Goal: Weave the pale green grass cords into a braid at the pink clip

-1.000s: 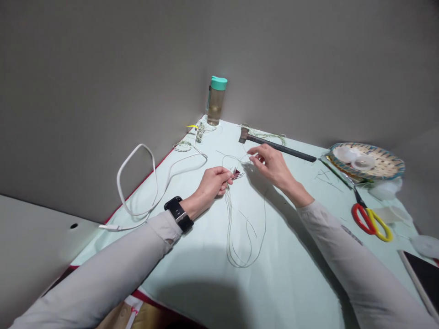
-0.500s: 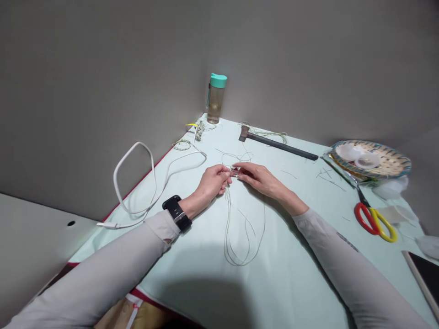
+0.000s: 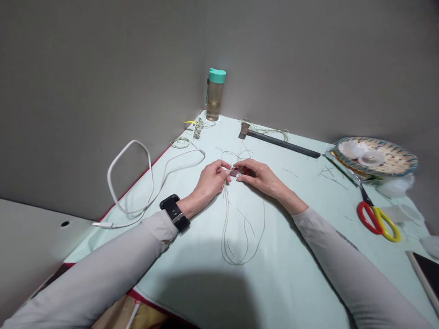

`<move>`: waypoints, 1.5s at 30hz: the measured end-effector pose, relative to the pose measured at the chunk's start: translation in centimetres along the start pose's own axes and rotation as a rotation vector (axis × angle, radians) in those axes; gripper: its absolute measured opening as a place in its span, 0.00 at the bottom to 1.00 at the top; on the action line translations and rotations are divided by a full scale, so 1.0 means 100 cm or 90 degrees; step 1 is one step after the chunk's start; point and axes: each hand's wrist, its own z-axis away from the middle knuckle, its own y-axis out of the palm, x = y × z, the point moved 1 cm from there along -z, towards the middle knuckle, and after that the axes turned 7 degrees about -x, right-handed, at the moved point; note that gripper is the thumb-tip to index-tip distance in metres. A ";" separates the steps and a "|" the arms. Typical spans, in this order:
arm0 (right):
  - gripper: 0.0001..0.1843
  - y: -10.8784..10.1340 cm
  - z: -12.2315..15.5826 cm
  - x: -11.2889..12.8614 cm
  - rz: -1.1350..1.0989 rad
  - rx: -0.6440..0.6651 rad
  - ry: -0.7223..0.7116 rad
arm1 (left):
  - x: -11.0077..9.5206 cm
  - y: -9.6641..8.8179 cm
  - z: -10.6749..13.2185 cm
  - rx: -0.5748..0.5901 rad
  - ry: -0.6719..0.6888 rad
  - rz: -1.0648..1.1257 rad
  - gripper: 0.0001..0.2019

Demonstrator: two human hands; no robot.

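Observation:
My left hand (image 3: 211, 179) and my right hand (image 3: 259, 176) meet at the middle of the pale green table (image 3: 291, 283). Both pinch a small dark red piece (image 3: 236, 172) with thin pale green strands (image 3: 240, 228) tied to it. The strands trail toward me in long loops on the table. A black watch (image 3: 174, 212) sits on my left wrist.
A teal-capped bottle (image 3: 215, 95) stands in the far corner. A hammer (image 3: 277, 142) lies behind my hands. A woven tray (image 3: 377, 157) with white dishes, red and yellow scissors (image 3: 375, 214) and a phone (image 3: 428, 278) lie at the right. A white cable (image 3: 137, 183) loops at the left.
My right hand came back from farther out on the table and closed on the small piece beside my left hand. The left hand barely moved.

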 end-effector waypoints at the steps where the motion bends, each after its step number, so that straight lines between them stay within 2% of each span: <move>1: 0.23 0.000 0.000 0.000 -0.005 -0.006 0.001 | 0.000 0.000 0.000 0.002 0.001 0.002 0.08; 13: 0.25 0.005 0.003 0.003 -0.008 -0.036 -0.024 | 0.004 0.000 -0.005 -0.002 0.067 -0.054 0.06; 26: 0.22 0.006 0.001 0.000 -0.020 -0.038 -0.031 | 0.000 -0.001 -0.004 -0.043 0.146 -0.260 0.16; 38: 0.22 0.003 0.001 0.005 -0.011 -0.018 -0.022 | -0.001 0.002 -0.003 -0.032 0.164 -0.308 0.17; 45: 0.29 0.008 0.005 0.002 0.003 -0.032 -0.016 | -0.001 0.001 -0.003 -0.031 0.140 -0.290 0.09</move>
